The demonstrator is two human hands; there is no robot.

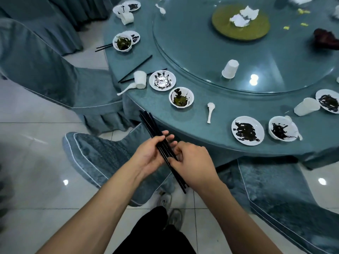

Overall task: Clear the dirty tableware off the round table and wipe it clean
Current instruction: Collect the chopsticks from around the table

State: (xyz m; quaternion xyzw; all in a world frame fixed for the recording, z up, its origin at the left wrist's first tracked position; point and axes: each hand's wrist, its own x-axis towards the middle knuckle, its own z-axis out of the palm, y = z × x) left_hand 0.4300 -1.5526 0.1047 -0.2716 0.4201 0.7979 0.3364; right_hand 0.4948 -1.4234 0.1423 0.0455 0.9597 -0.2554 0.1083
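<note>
A bundle of black chopsticks [149,123] slants in front of the round teal table [205,140], just off its near edge. My left hand [148,154] grips the bundle from the left, fingers curled over it. My right hand [194,162] pinches the same bundle from the right, lower down. On the table lie dirty white plates [247,130] and bowls [181,98] smeared with dark sauce, a white spoon [210,111], white cups [230,69] and more black chopsticks [135,68] at the left rim.
A glass turntable [192,48] fills the table's middle, carrying a green mat [256,32] with crumpled napkins [244,16]. Teal-covered chairs [55,70] stand at the left, one [102,156] right under my hands, another [282,202] at the lower right. White tile floor lies below.
</note>
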